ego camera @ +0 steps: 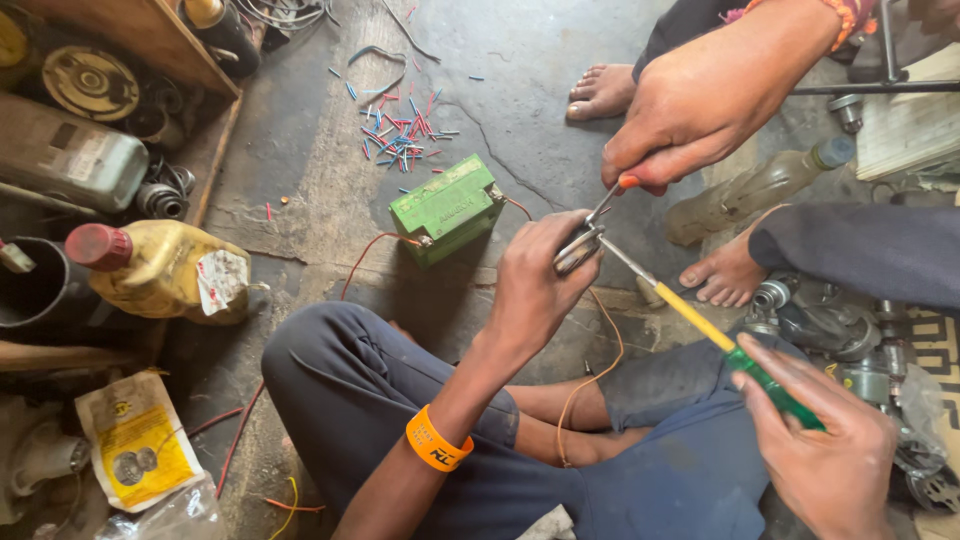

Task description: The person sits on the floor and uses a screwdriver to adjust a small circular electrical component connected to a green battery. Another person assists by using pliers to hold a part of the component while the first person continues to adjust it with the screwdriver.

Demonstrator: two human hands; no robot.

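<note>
My left hand (533, 288), with an orange band on its wrist, is closed around a small shiny metal part (578, 250) held above my lap. My right hand (828, 455) grips the green handle of a screwdriver (700, 325); its yellow shaft and steel tip reach up to the metal part. Another person's hand (700, 100) comes in from the top right, holding orange-handled pliers (612, 197) whose jaws meet the same part. A green battery (447, 208) lies on the concrete floor just left of my left hand, with thin orange wires running from it toward my legs.
A yellow oil jug (160, 270) with a red cap lies at left beside a wooden shelf of metal parts. Cut wire bits (400, 135) litter the floor behind the battery. The other person's bare feet (725, 275), a plastic bottle (760, 185) and engine parts (850, 340) crowd the right.
</note>
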